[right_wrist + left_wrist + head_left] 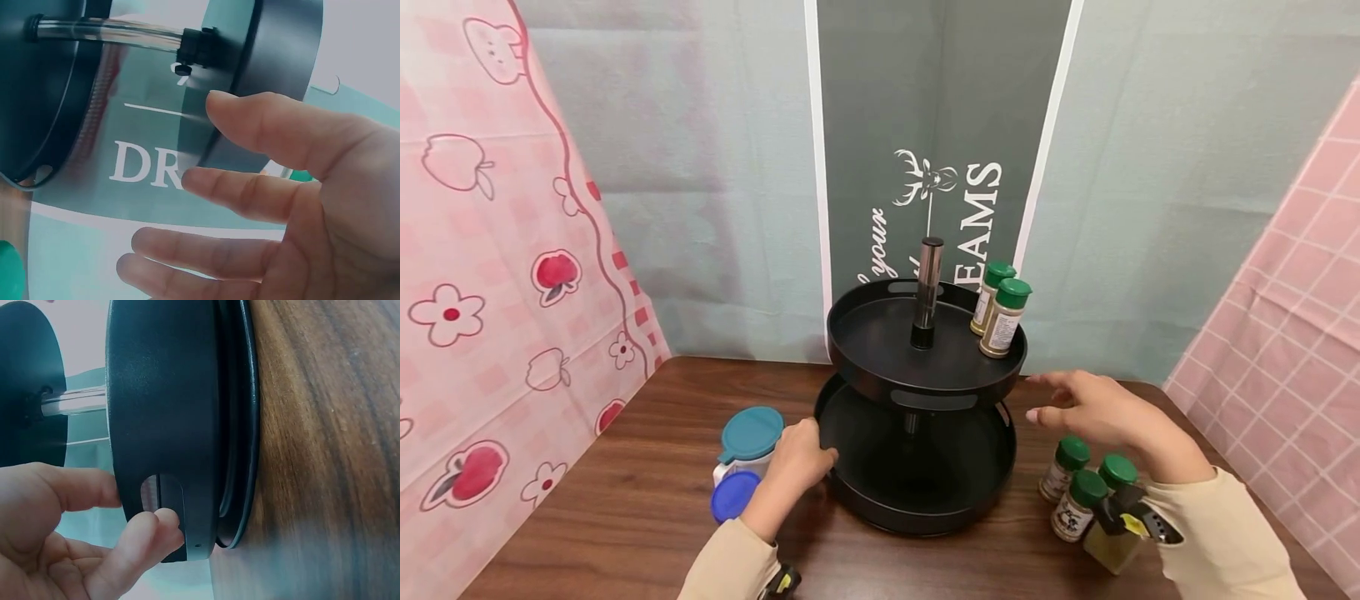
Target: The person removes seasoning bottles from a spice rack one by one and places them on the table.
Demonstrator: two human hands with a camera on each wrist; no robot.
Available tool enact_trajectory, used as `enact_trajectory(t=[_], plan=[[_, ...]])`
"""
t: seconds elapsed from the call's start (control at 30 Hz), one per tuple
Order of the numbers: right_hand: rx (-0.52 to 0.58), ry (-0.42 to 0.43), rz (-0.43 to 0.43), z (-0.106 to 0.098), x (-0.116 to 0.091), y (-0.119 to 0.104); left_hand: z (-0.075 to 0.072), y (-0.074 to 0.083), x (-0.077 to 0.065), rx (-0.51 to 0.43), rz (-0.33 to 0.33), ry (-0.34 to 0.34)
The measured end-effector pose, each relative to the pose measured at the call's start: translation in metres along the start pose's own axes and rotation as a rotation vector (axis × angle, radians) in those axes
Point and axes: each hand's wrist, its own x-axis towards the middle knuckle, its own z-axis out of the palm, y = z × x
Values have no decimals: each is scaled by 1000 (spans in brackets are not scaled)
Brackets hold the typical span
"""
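A black two-tier round tray stand point(917, 512) with a metal centre post stands on the table. At the left rim of its lower tier, my left hand point(801, 457) grips the wall by the handle slot point(150, 494). To the right of the tiers, my right hand point(1097, 408) hovers with fingers extended and apart, holding nothing; in the right wrist view its thumb point(262, 119) is near the upper tier point(290, 50). Two green-capped spice jars point(1002, 321) stand on the upper tier's right side. The lower tier holds nothing visible.
Several green-capped spice jars point(1071, 518) stand on the wooden table point(625, 492), below my right forearm. A teal-lidded container point(752, 433) and a blue-lidded one point(734, 495) sit beside my left hand. Cloth hangs behind and on both sides.
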Motion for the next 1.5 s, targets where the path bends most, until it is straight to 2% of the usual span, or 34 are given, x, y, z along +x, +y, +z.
enact_trajectory(t=[0.13, 0.33, 0.6, 0.87, 1.1, 1.4, 1.5], plan=[[-49, 13, -25, -4, 1, -1, -1, 0, 2, 8, -30, -22], [-84, 25, -58, -11, 4, -5, 2, 1, 1, -52, -90, -72], [-134, 81, -70, -22, 6, -8, 9, -1, 1, -81, -128, -63], [-143, 196, -33, -31, 9, -13, 17, 1, 3, -48, -135, -28], [-145, 190, -29, -40, 11, -16, 19, 5, 4, -14, -145, -16], [-131, 159, -7, -51, 23, -21, 21, 5, 5, 1, -151, -29], [-122, 179, -3, -54, 28, -25, 21, 4, 6, 6, -140, -23]])
